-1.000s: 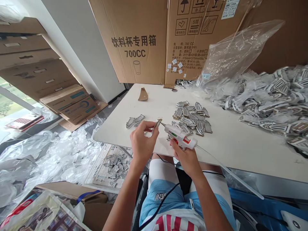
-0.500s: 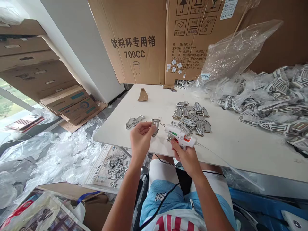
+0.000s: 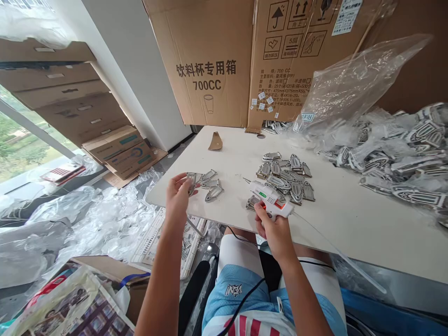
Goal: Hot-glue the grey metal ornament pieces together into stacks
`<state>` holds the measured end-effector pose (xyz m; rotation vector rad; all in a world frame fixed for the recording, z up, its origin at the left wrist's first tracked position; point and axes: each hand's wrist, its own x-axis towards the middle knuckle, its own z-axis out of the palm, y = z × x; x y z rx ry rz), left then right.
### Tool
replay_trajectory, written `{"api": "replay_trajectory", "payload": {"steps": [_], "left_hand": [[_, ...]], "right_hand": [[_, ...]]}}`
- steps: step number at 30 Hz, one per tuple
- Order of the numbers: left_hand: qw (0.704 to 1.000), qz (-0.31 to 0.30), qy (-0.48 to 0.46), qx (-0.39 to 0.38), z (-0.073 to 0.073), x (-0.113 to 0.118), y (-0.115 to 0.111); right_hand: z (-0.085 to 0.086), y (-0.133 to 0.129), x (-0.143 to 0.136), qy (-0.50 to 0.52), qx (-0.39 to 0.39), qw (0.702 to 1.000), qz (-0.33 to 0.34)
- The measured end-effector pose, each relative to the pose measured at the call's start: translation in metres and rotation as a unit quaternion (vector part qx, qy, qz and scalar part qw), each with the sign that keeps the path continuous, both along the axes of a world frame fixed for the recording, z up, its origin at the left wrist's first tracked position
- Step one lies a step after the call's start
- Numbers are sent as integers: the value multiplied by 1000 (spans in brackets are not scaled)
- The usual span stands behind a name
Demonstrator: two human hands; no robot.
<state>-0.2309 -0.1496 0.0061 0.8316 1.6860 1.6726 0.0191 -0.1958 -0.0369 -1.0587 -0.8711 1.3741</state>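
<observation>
My right hand (image 3: pixel 271 224) is closed around the handle of a white glue gun (image 3: pixel 268 198), its nozzle pointing left over the table. A long clear glue stick (image 3: pixel 343 256) trails from the gun's back end. Farther left, at the table's edge, my left hand (image 3: pixel 178 193) pinches a silver metal plate (image 3: pixel 192 181) with cut-outs and one rounded end. Right beside its fingers lie several more plates (image 3: pixel 214 192). Behind the gun is a larger loose heap of the same plates (image 3: pixel 283 175), with one plate partly hidden under the gun.
A big heap of plastic-wrapped plates (image 3: pixel 402 158) fills the table's right side. Cardboard boxes (image 3: pixel 210 42) stand along the back, near a torn cardboard scrap (image 3: pixel 215 141). A tray (image 3: pixel 192 261) with plates sits below the table's left edge. A black cord (image 3: pixel 241 238) runs across my lap.
My left hand has moved left, away from the nozzle, to the small group of plates, which now shows more pieces. The glue gun stays nearly in place. The view has shifted slightly.
</observation>
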Motion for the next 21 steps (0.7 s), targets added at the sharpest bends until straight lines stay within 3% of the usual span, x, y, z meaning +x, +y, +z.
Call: {"api": "replay_trajectory", "payload": {"steps": [8, 15, 21], "left_hand": [[982, -27, 172, -68, -8, -34, 17], [931, -18, 355, -89, -8, -43, 39], [893, -14, 436, -111, -8, -41, 51]], "right_hand": [[1, 2, 1, 39, 9, 999, -13], [2, 0, 5, 56, 19, 998, -1], [2, 1, 6, 61, 25, 998, 6]]}}
